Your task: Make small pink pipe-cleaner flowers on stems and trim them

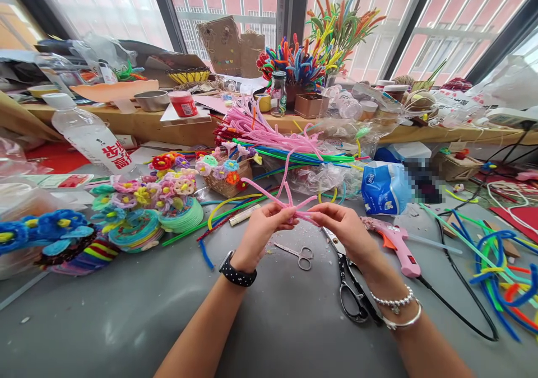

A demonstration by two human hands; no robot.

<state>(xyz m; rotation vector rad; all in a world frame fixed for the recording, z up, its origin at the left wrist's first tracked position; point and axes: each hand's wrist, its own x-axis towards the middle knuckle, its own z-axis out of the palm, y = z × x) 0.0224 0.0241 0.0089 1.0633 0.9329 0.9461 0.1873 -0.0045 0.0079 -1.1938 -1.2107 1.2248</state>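
Note:
Both my hands meet over the middle of the grey table (pixel 138 311). My left hand (pixel 263 229) and my right hand (pixel 342 227) each pinch a bundle of pink pipe cleaners (pixel 290 199), whose loose ends fan up and away between them. A black watch sits on my left wrist, beaded bracelets on my right. Just below the hands lie small silver scissors (pixel 300 255) and large black-handled scissors (pixel 351 288).
A pink glue gun (pixel 395 243) with a black cord lies right of my hands. Pipe-cleaner flowers (pixel 147 204) crowd the left, with a basket of them (pixel 229 176) and a water bottle (pixel 90 137). Loose pipe cleaners (pixel 286 143) pile behind; a blue tissue pack (pixel 384 187) stands nearby.

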